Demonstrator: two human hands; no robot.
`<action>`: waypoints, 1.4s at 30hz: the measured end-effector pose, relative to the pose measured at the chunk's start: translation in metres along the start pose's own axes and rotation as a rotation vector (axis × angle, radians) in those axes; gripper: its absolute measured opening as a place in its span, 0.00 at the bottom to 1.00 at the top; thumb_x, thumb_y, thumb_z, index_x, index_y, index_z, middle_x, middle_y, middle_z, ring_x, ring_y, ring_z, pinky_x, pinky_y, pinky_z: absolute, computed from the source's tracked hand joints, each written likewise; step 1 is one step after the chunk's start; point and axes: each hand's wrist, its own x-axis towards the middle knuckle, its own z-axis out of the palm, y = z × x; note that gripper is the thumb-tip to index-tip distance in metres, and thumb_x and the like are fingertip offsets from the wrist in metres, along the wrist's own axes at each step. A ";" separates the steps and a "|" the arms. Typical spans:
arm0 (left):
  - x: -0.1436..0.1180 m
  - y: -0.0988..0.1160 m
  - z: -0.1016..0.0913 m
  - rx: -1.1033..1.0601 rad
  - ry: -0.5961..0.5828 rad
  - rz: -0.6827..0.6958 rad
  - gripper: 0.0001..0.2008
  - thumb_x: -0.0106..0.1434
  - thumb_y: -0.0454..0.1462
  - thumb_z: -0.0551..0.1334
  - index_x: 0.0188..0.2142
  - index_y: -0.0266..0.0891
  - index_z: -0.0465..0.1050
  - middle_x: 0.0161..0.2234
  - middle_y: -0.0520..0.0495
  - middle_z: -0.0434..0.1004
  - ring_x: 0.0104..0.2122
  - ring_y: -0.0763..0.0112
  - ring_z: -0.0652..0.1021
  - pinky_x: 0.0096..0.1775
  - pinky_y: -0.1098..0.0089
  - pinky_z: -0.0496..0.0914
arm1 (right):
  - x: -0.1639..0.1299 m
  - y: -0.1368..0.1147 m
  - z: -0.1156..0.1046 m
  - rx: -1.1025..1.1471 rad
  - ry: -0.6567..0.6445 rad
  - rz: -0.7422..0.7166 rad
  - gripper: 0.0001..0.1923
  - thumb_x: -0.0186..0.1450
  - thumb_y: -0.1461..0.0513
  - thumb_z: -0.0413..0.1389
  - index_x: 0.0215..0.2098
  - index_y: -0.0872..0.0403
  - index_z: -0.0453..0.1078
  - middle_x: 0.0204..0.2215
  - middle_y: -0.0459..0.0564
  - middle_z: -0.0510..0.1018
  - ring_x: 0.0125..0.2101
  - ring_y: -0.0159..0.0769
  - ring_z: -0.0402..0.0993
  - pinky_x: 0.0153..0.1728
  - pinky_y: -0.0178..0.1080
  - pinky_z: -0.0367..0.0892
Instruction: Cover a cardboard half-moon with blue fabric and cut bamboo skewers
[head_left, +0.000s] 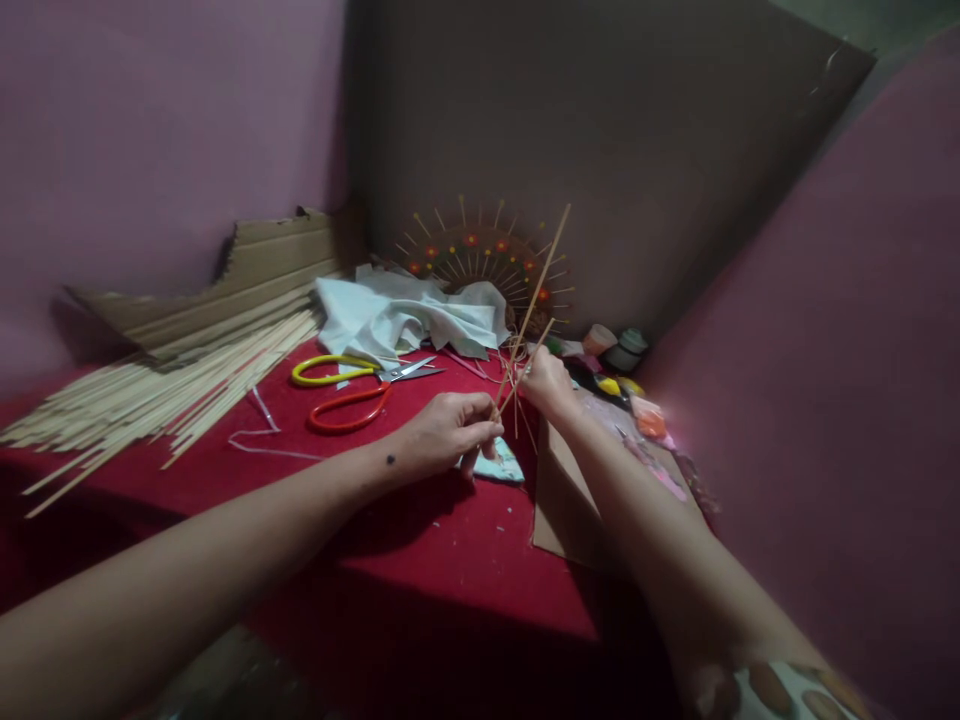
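Walls [150, 130]: pink, L + R sides; no writing seen.
Cardboard sheet [600, 150]: big, brown, propped upright in corner behind everything; no print readable.
Table [450, 560]: red cloth top, small scraps scattered near centre.
Torn cardboard [247, 270]: corrugated, ragged edge, lying at back L against wall.
Stick pile [150, 395]: thin pale bamboo sticks, loose heap on L of table, ends fanning toward front L.
White cloth [405, 315]: crumpled, back centre, just in front of fan piece.
Fan piece [484, 255]: half-circle of sticks w/ orange-red dots, leaning on cardboard sheet, partly hidden by cloth.
Brown flap [559, 500]: cardboard piece under R forearm, at table edge.
Scissors [352, 390]: two pairs, one yellow-handled, one orange-handled, lying crossed beside cloth; no brand legible.
Left hand [442, 430]: fingers pressed together, pinching lower ends of crossed sticks.
Right hand [547, 385]: closed round same sticks, just R of left hand.
Crossed sticks [536, 295]: few thin ones, held between both hands above table centre, longest tilting up-R.
Small pots [619, 345]: back R, beside bright bits of clutter; labels too small to read.
White thread [259, 435]: loose loop on table, near orange scissors.
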 end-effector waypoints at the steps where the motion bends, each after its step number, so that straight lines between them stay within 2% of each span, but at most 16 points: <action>1: 0.000 0.001 0.000 -0.004 -0.002 0.004 0.08 0.63 0.34 0.56 0.27 0.36 0.66 0.21 0.52 0.73 0.14 0.80 0.70 0.17 0.78 0.59 | -0.001 0.002 -0.002 0.031 0.047 -0.002 0.19 0.63 0.64 0.47 0.51 0.64 0.66 0.46 0.70 0.74 0.45 0.49 0.72 0.42 0.42 0.64; 4: 0.000 0.003 -0.001 0.027 0.014 0.037 0.09 0.61 0.35 0.59 0.25 0.35 0.68 0.17 0.55 0.66 0.17 0.80 0.68 0.21 0.78 0.59 | -0.014 0.008 -0.008 0.156 0.125 -0.047 0.15 0.61 0.67 0.47 0.42 0.60 0.72 0.40 0.61 0.77 0.42 0.43 0.73 0.42 0.40 0.65; 7: -0.003 0.005 0.000 0.026 0.012 0.068 0.09 0.59 0.37 0.61 0.25 0.34 0.69 0.17 0.57 0.63 0.18 0.81 0.65 0.22 0.78 0.57 | -0.039 0.015 -0.016 0.392 0.059 -0.140 0.15 0.58 0.68 0.47 0.38 0.57 0.73 0.29 0.49 0.76 0.26 0.32 0.70 0.28 0.34 0.65; 9: -0.005 0.006 0.003 -0.004 -0.031 0.068 0.09 0.59 0.38 0.61 0.26 0.33 0.70 0.18 0.56 0.65 0.18 0.81 0.66 0.22 0.78 0.58 | -0.060 0.017 -0.022 0.933 -0.082 -0.334 0.15 0.56 0.68 0.51 0.41 0.57 0.72 0.30 0.47 0.74 0.23 0.28 0.65 0.22 0.33 0.61; 11: -0.007 0.007 0.006 -0.022 -0.065 0.051 0.08 0.59 0.37 0.62 0.28 0.33 0.72 0.18 0.55 0.68 0.19 0.79 0.68 0.22 0.77 0.60 | -0.080 0.015 -0.027 1.189 -0.190 -0.481 0.14 0.57 0.65 0.56 0.42 0.55 0.72 0.30 0.45 0.73 0.23 0.26 0.63 0.21 0.31 0.59; 13: -0.008 0.007 0.009 -0.014 -0.067 0.043 0.06 0.57 0.36 0.62 0.28 0.33 0.73 0.19 0.53 0.71 0.18 0.79 0.69 0.22 0.77 0.62 | -0.095 0.010 -0.030 1.218 -0.151 -0.520 0.12 0.59 0.63 0.57 0.42 0.55 0.72 0.27 0.43 0.71 0.22 0.25 0.61 0.22 0.31 0.59; 17: -0.009 0.005 0.013 0.047 -0.074 0.091 0.06 0.57 0.35 0.62 0.27 0.33 0.73 0.18 0.52 0.73 0.18 0.78 0.69 0.22 0.76 0.64 | -0.108 -0.003 -0.032 0.994 0.189 -0.577 0.06 0.62 0.65 0.56 0.38 0.56 0.73 0.27 0.44 0.71 0.27 0.28 0.65 0.30 0.35 0.62; 20: -0.008 0.001 0.013 0.088 -0.078 0.141 0.05 0.57 0.35 0.62 0.29 0.34 0.75 0.21 0.52 0.74 0.21 0.77 0.72 0.26 0.75 0.67 | -0.108 -0.005 -0.031 0.881 0.309 -0.621 0.05 0.62 0.67 0.55 0.33 0.55 0.73 0.27 0.45 0.73 0.29 0.28 0.67 0.32 0.35 0.63; 23: -0.008 -0.003 0.011 0.187 -0.101 0.230 0.04 0.58 0.34 0.62 0.30 0.35 0.75 0.24 0.52 0.75 0.26 0.76 0.74 0.30 0.75 0.68 | -0.109 -0.002 -0.030 0.913 0.324 -0.632 0.04 0.63 0.67 0.56 0.32 0.54 0.74 0.25 0.44 0.72 0.27 0.28 0.67 0.31 0.35 0.64; 30: -0.005 -0.004 0.012 0.423 -0.134 0.427 0.06 0.62 0.33 0.60 0.28 0.35 0.73 0.25 0.52 0.74 0.26 0.78 0.73 0.32 0.77 0.66 | -0.112 0.008 -0.025 1.082 0.270 -0.556 0.02 0.61 0.64 0.59 0.33 0.55 0.74 0.24 0.44 0.71 0.22 0.27 0.67 0.22 0.33 0.63; 37: -0.005 -0.006 0.011 0.509 -0.178 0.431 0.08 0.64 0.34 0.58 0.33 0.35 0.75 0.28 0.49 0.75 0.29 0.74 0.74 0.34 0.75 0.66 | -0.109 0.010 -0.022 1.253 0.210 -0.509 0.02 0.61 0.65 0.59 0.33 0.54 0.74 0.19 0.41 0.71 0.15 0.25 0.67 0.15 0.30 0.64; 42: -0.007 -0.006 0.010 0.520 -0.135 0.387 0.08 0.64 0.36 0.56 0.38 0.36 0.72 0.29 0.50 0.72 0.29 0.73 0.71 0.33 0.73 0.66 | -0.105 0.012 -0.016 1.378 0.133 -0.403 0.04 0.61 0.63 0.59 0.35 0.54 0.74 0.16 0.40 0.71 0.15 0.26 0.68 0.17 0.30 0.65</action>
